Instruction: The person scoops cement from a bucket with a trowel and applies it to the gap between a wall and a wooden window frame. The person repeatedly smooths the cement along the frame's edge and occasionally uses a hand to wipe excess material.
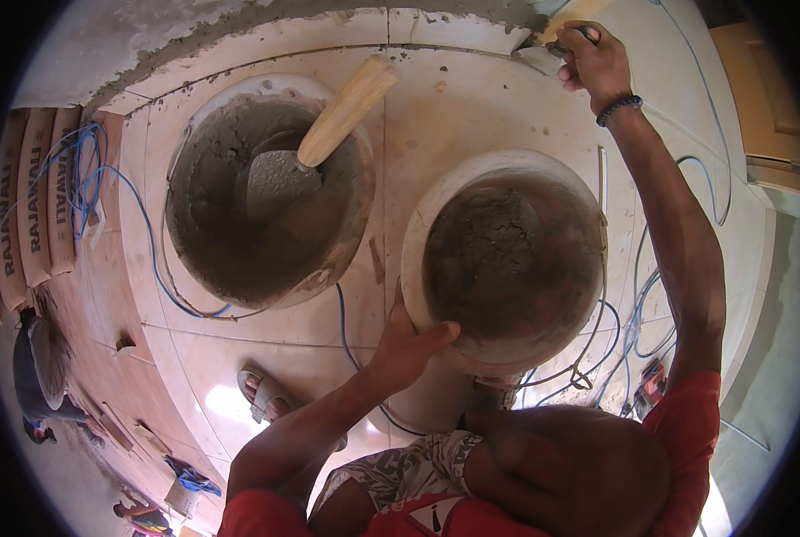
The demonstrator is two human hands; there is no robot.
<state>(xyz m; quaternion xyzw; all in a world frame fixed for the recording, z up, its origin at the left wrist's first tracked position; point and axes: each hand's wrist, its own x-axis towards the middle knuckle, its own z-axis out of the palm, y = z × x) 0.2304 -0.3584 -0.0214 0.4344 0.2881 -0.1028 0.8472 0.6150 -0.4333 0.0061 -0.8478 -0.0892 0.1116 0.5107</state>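
My left hand (407, 347) grips the near left rim of a pale bucket (415, 233), its thumb over the edge. Wet grey mortar (512, 259) lies inside. At the upper right my right hand (595, 64) is closed around the dark handle of a trowel. The trowel's blade (537, 60) is at the foot of the wall, partly hidden. A second pale bucket (364, 179), to the left, also contains grey mortar. In it rests a mortar-coated scoop or hoe-like blade (279, 179) with a thick wooden handle (348, 109) leaning over the rim.
Pale tiles (389, 20) run along the wall base, smeared with mortar. Blue cable (85, 170) coils near brown paper sacks (34, 201) at the left, and more cable (637, 336) lies at the right. Other people (43, 376) are at the lower left. A wooden door (758, 89) stands right.
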